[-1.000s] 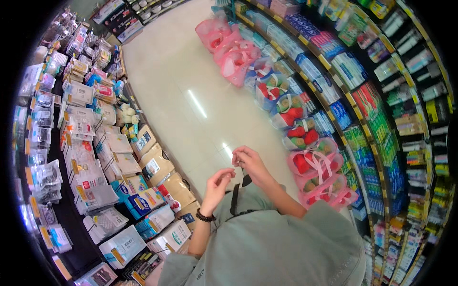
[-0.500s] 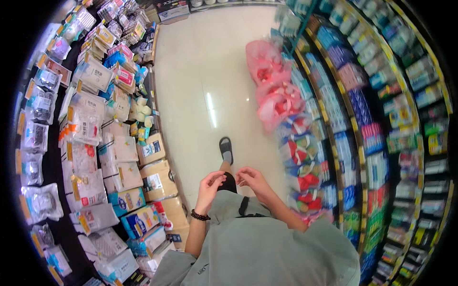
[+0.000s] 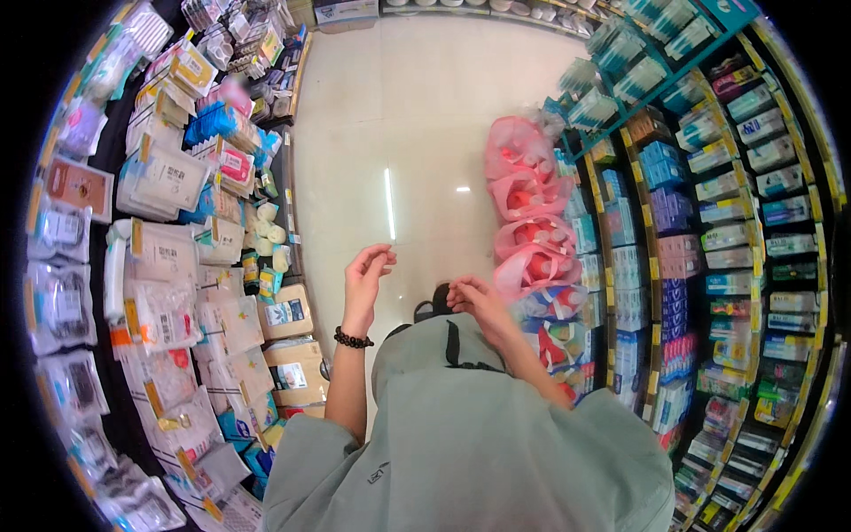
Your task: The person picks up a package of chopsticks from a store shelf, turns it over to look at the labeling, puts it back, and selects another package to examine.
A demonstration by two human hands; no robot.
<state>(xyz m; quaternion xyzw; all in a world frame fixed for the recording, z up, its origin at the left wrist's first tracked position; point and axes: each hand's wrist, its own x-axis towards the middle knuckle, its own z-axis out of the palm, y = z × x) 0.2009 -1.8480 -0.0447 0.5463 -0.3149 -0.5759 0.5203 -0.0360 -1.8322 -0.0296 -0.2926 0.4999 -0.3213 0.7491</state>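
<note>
Both my hands are raised in front of my body, over the aisle floor, with no object showing in them. My left hand [image 3: 365,280], a dark beaded bracelet [image 3: 354,338] on its wrist, has loosely curved fingers. Lower and to the right, my right hand [image 3: 481,303] is half curled with its fingers bent inward. A gap separates the two hands, and neither touches any goods. Closest to the right hand are pink plastic bags [image 3: 535,266] standing on the floor by the right shelf.
Packaged goods hang on hooks along the left rack [image 3: 164,257], with wooden cutting boards [image 3: 284,311] low down. Boxed goods fill the right shelves [image 3: 674,293]. A teal wire rack [image 3: 620,80] juts out at the far right. White bowls [image 3: 510,7] line the far shelf.
My hands have moved farther apart, the left one going up and forward. The view has moved along the aisle, and my dark slippers now show just beyond the right hand.
</note>
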